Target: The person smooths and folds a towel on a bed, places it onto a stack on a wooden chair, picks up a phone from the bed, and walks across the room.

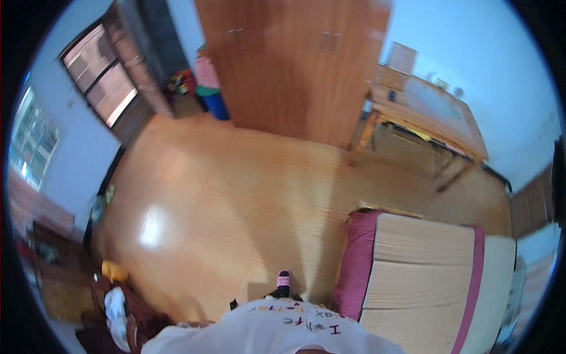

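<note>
Neither my left hand nor my right hand is in view. Below me is my white shirt (283,318), which bears writing, and one foot in a dark sock and a pink slipper (283,279) on the shiny wood-look floor (212,199). To my right lies a bed with a beige folding mat (420,274) over a purple-red sheet (358,256). Straight ahead stands a tall brown wooden wardrobe (296,79) with its doors closed.
A wooden table (384,113) with a clear cover stands at the far right. Left of the wardrobe are a blue bin (216,106) and an open doorway (101,75). A wooden chair (132,334) with white cloth (116,309) on it stands at the lower left.
</note>
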Demonstrator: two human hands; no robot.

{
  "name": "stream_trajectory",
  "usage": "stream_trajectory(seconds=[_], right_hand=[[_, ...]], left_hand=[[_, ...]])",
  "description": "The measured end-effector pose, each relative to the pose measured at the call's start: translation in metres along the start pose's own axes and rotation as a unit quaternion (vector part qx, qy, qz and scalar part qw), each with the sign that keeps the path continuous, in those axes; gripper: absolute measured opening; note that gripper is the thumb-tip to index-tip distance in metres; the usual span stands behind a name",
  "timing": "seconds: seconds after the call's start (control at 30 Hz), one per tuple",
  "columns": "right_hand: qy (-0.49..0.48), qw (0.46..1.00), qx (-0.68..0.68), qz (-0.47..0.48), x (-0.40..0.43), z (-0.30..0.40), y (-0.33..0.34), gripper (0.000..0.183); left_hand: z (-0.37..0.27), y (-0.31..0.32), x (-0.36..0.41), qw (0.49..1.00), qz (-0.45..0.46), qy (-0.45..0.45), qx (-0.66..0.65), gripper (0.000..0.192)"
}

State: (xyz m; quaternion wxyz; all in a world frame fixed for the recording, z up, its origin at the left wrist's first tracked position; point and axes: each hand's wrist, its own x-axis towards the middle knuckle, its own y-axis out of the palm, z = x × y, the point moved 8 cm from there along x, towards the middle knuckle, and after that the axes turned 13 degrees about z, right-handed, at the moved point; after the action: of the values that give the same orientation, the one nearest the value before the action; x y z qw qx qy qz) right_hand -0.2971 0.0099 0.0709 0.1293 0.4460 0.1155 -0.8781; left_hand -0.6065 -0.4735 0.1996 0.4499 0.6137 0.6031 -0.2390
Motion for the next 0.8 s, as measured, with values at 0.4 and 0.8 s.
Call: stream_trajectory(seconds=[0.4,0.8], right_hand=[[0.038,0.995,-0.069,0.053,-0.010,0.092,-0.182,0.037],[0.020,0.998,-0.040,0.036,0.118,0.248,-0.413,0.030]], left_hand=[[-0.095,-0.048,-0.045,0.962,0.182,-0.003,-0.201,0.062],[-0.147,-0.132,0.072,0.971,0.008,-0.005,-0.238,0.028]])
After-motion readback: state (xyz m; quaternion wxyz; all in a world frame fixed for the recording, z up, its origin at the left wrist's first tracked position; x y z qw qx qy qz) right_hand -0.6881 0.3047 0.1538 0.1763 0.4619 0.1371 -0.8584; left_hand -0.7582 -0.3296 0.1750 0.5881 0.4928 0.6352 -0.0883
